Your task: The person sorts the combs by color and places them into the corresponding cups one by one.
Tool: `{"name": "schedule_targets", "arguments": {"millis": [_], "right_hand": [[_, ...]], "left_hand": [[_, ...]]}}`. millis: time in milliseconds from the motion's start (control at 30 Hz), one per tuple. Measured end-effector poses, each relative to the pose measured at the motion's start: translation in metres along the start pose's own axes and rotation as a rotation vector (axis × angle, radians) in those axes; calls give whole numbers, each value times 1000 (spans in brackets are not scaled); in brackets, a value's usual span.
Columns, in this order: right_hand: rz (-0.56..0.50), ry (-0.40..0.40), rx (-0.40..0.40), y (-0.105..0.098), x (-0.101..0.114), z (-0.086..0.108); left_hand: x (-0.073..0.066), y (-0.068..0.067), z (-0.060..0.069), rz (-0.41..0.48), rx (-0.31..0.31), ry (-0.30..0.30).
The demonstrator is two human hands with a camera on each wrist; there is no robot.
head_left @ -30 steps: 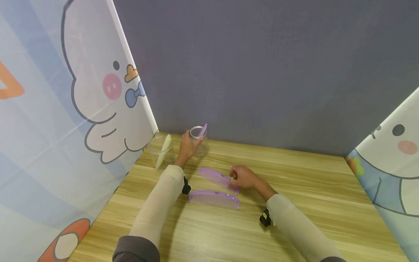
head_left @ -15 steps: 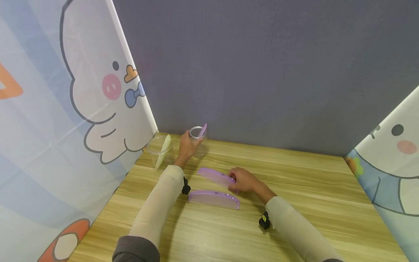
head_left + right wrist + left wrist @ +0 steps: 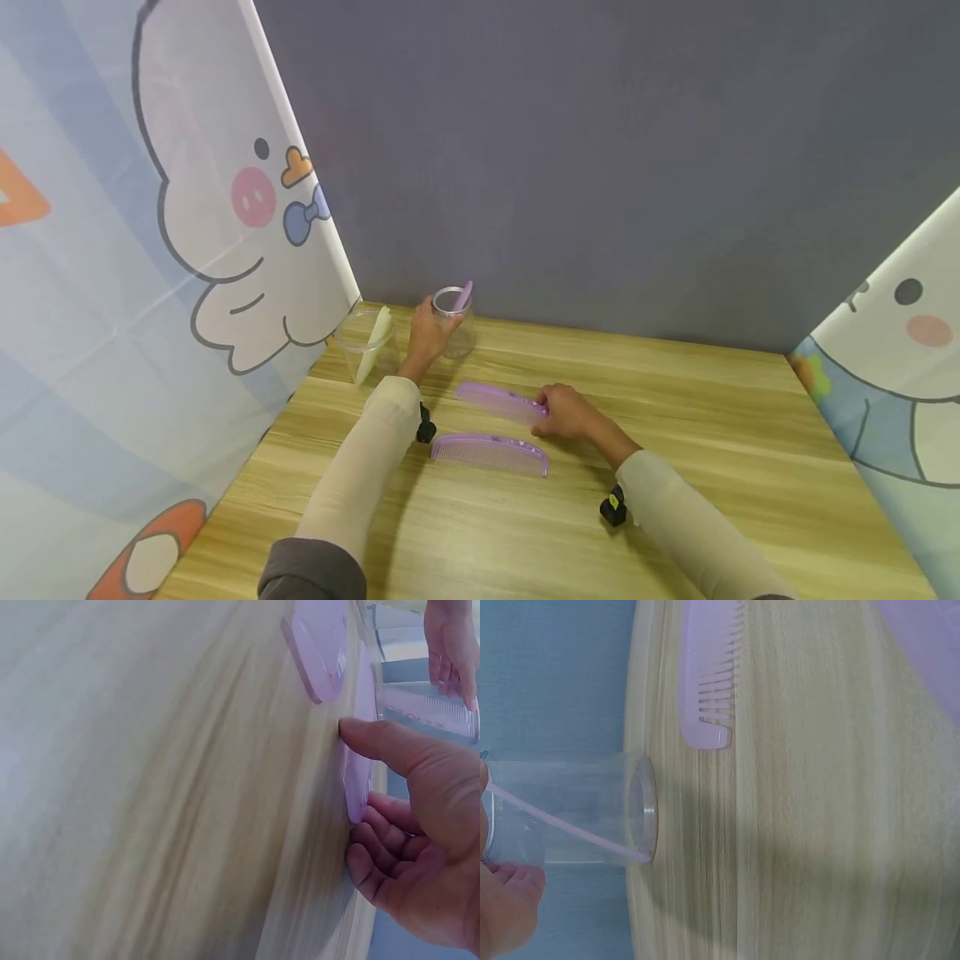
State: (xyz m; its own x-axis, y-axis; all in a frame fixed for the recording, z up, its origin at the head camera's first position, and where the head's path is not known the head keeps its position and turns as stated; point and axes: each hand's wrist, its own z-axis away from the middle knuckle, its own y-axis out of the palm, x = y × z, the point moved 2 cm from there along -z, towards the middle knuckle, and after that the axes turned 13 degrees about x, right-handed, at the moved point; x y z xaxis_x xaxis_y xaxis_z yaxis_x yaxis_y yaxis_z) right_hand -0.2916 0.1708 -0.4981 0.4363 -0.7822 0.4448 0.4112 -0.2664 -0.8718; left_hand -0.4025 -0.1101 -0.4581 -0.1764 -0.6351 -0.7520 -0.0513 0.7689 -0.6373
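Note:
My left hand (image 3: pixel 429 335) grips the rim of a clear jar (image 3: pixel 459 343) that stands near the back wall. Inside the jar a purple comb (image 3: pixel 570 823) leans at a slant, its end rising above the rim. My right hand (image 3: pixel 567 412) pinches the right end of a second purple comb (image 3: pixel 491 398) at the table's middle; in the right wrist view the thumb and fingers lie on either side of that comb (image 3: pixel 359 776). Closer to me a third purple comb (image 3: pixel 489 450) lies flat, its teeth toward me.
Left of the jar, a clear plastic cup (image 3: pixel 347 343) holds pale yellow combs (image 3: pixel 372 350), their number unclear. The wooden table (image 3: pixel 712 467) meets a grey wall (image 3: pixel 600 167) at the back. Printed cartoon panels (image 3: pixel 225 208) flank the table.
My right hand has closed on the right end of the farther comb. That comb's right end has swung slightly away from me. The left hand and the jar stay in place.

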Motion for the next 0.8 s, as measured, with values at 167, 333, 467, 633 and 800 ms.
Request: {"name": "schedule_targets", "arguments": {"millis": [167, 333, 467, 633, 800], "right_hand": [[-34, 32, -13, -4, -5, -3], [-95, 50, -31, -6, -10, -3], [-131, 57, -27, -10, -10, -2], [-126, 62, -61, -12, -10, -1], [-129, 36, -133, -16, -15, 0]], "left_hand": [[-2, -3, 0, 5, 10, -16], [-3, -3, 1, 13, 19, -23], [-3, -3, 0, 11, 15, -15], [-2, -3, 0, 11, 14, -7], [-2, -3, 1, 24, 17, -1]]}}
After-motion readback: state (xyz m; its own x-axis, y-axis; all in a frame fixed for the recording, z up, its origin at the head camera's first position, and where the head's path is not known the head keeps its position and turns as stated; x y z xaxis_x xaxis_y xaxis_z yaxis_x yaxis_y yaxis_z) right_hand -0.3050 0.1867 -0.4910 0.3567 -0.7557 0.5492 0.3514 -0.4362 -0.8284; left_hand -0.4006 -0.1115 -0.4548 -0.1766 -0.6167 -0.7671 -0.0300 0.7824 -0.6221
